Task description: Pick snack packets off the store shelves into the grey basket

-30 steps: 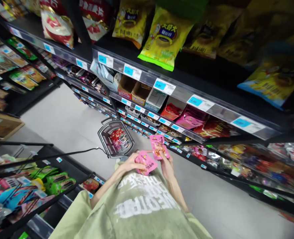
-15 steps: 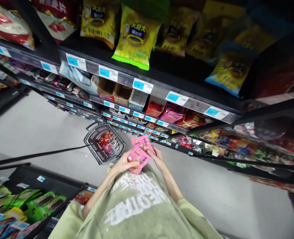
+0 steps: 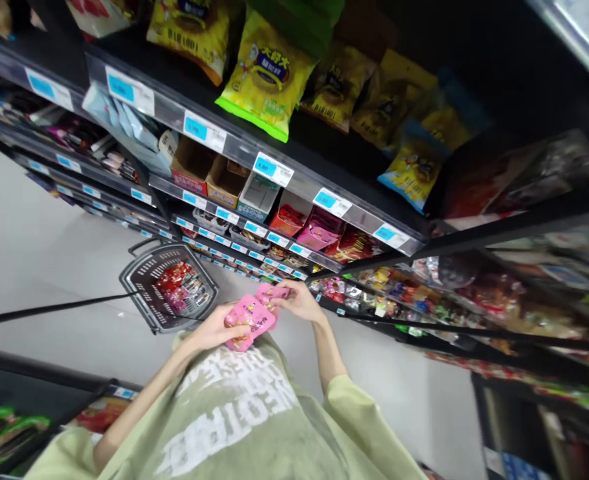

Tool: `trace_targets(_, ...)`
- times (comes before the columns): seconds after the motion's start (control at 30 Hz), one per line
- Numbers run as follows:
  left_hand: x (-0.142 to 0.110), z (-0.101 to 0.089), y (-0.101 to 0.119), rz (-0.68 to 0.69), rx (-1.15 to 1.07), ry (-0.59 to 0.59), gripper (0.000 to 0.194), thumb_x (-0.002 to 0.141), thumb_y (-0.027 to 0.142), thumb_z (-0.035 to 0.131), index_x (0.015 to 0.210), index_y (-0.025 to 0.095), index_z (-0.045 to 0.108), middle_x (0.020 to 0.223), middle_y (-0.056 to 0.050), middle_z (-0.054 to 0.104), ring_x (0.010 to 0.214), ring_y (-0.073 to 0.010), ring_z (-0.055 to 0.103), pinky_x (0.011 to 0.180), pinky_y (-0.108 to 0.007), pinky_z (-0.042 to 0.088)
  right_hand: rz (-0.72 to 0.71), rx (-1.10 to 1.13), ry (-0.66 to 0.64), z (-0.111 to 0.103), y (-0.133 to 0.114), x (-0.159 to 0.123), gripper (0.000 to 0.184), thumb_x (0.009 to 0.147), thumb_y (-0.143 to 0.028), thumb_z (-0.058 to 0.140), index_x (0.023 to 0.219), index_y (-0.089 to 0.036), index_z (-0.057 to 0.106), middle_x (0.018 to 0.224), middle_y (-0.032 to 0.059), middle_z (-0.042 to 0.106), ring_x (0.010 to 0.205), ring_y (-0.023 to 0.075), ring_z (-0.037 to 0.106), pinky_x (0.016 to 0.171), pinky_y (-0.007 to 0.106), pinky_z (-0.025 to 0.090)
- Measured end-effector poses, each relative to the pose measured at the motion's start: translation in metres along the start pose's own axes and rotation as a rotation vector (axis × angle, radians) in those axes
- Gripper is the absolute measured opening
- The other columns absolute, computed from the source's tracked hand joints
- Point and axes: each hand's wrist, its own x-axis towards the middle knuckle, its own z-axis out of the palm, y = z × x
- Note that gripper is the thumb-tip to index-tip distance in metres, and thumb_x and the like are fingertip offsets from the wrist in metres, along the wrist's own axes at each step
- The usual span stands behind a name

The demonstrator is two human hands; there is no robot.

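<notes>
In front of my shirt, my left hand [image 3: 215, 329] is closed around a flat pink snack packet [image 3: 252, 319], thumb across its printed front. A second pink packet [image 3: 266, 291] shows partly behind it, overlapping. My right hand [image 3: 298, 301] pinches the right side of that rear packet with bent fingers. Dark print and a food picture show on the front packet, though the words are too small to read. A grey shopping basket [image 3: 148, 298] stands on the floor beyond my left hand, holding red, pink and other small packs.
Ahead rises a black shelf rack with yellow snack bags [image 3: 269, 70] on its upper shelf. Below are open cartons, including a pink box [image 3: 318, 233] of packets. More packaged goods fill racks to the right [image 3: 404, 287] and lower left [image 3: 12, 433]. Grey floor [image 3: 374, 373] lies between.
The view has shifted, so shelves and basket sit further left or lower. My right hand has moved from the packet's upper edge to its side, and the rear packet now lies closer behind the front one.
</notes>
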Motion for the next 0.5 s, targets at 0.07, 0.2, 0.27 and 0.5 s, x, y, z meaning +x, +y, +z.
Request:
trace_targets(0.07, -0.003, -0.001, -0.005, 0.020, -0.042, 0.053, 0.033, 0.068, 0.034, 0.079, 0.094, 0.014, 0.072, 0.086, -0.005, 0.072, 0.073, -0.0198, 0.062, 0.067, -0.028, 0.050, -0.070, -0.105, 0.187, -0.018, -0.005, -0.002, 0.018, 0.080, -0.036, 0.073, 0.086, -0.021, 0.066, 0.086, 0.0050, 0.073, 0.078, 0.0206, 0.069, 0.071, 0.032, 0.056)
trace_targets(0.2, -0.011, -0.004, -0.016, -0.007, -0.101, 0.060, 0.031, 0.075, 0.037, 0.076, 0.094, 0.014, 0.067, 0.081, -0.002, 0.070, 0.068, -0.0163, 0.061, 0.062, -0.025, 0.049, -0.335, -0.398, 0.745, -0.061, -0.016, 0.006, 0.010, 0.088, -0.030, 0.061, 0.083, -0.022, 0.055, 0.112, 0.0107, 0.072, 0.108, 0.0245, 0.067, 0.094, 0.043, 0.052)
trace_targets(0.27, -0.015, -0.005, -0.020, -0.021, -0.126, 0.081, 0.032, 0.076, 0.039, 0.074, 0.094, 0.014, 0.066, 0.080, -0.002, 0.070, 0.068, -0.0163, 0.062, 0.061, -0.026, 0.050, -0.392, -0.566, 0.950, -0.082, -0.015, 0.018, 0.008, 0.091, -0.030, 0.055, 0.091, -0.022, 0.055, 0.122, 0.0144, 0.068, 0.116, 0.0252, 0.063, 0.099, 0.045, 0.049)
trace_targets(0.5, -0.024, -0.007, -0.031, -0.001, -0.128, 0.189, 0.035, 0.076, 0.045, 0.074, 0.090, 0.015, 0.066, 0.078, -0.002, 0.070, 0.066, -0.0152, 0.062, 0.061, -0.025, 0.050, -0.188, -1.074, 0.914, -0.152, -0.001, 0.075, 0.043, 0.094, -0.030, 0.033, 0.105, -0.006, 0.068, 0.104, 0.0255, 0.071, 0.106, 0.0352, 0.067, 0.096, 0.052, 0.049)
